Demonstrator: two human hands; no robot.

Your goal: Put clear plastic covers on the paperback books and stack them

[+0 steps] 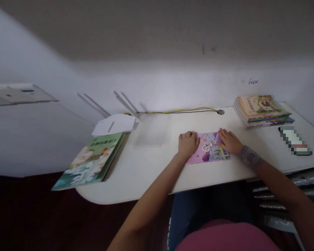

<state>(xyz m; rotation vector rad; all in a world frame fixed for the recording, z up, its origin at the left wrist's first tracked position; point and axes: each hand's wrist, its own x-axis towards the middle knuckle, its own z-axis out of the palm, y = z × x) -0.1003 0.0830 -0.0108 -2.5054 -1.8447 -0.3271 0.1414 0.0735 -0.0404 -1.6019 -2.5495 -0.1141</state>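
A pink and purple picture book [207, 148] with a white cartoon animal on it lies on the white desk [157, 167] in front of me. My left hand [188, 143] rests at its left edge, fingers curled and closed on that side. On the right part of the book my right hand [230, 141] lies flat, fingers stretched out and the thumb over the picture. A grey band [249, 157] is around my right wrist.
To the left, green picture books [91, 160] stick out past the desk edge beside a white router [115, 123]. A stack of books [263, 109] and a phone [295, 140] are at the right. Cables [172, 111] run along the wall to a hole.
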